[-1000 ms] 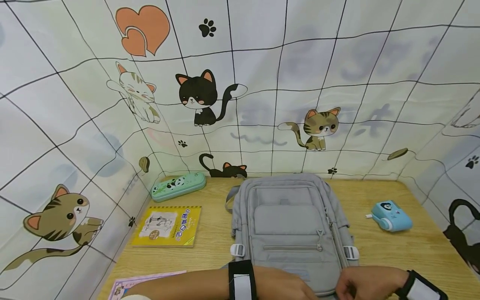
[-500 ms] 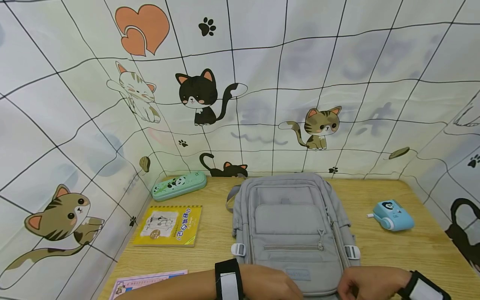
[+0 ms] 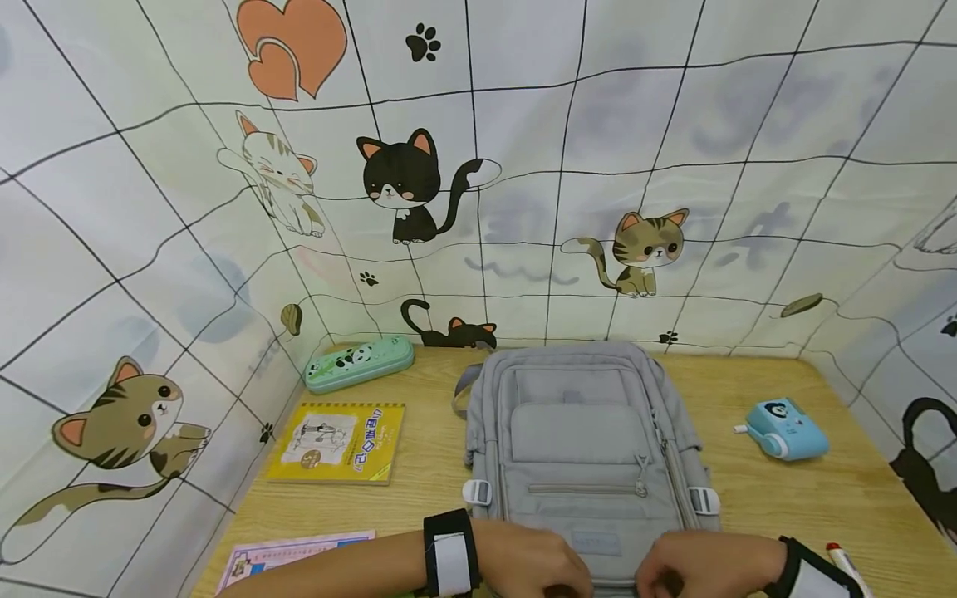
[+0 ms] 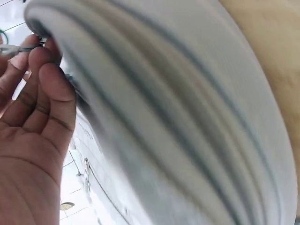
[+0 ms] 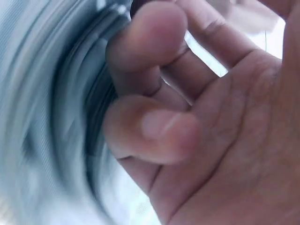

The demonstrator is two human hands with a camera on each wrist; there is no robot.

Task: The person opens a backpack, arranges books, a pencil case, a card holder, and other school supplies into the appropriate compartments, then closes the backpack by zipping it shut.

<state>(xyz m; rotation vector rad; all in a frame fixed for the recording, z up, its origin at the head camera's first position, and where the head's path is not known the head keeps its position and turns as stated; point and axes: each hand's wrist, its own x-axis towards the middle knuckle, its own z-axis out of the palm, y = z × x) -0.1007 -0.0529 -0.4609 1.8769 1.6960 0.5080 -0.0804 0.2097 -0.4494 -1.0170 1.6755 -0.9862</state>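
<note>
A grey backpack [image 3: 579, 436] lies on a wooden table, front pocket up, its bottom end toward me. My left hand [image 3: 534, 558] is at the middle of that end; in the left wrist view its curled fingertips pinch a small pale pull [image 4: 16, 48] by the zipped edge. My right hand [image 3: 706, 563] sits just to the right, fingers curled against the same edge. Close up in the right wrist view, bent fingers [image 5: 159, 37] press at the backpack's layered seams [image 5: 61, 93]; the spot they grip is partly hidden behind them.
A green pencil case [image 3: 359, 364] and a yellow book [image 3: 336, 443] lie to the left, a pink-bordered sheet [image 3: 247, 555] under my left forearm. On the right are a blue crank sharpener [image 3: 788, 429] and a red-tipped marker [image 3: 845, 565]. Cat-patterned cloth [image 3: 523, 208] surrounds the table.
My left hand has moved left along the backpack's bottom edge, and my right hand has followed it left. The marker by my right wrist has come into view. The backpack stays put.
</note>
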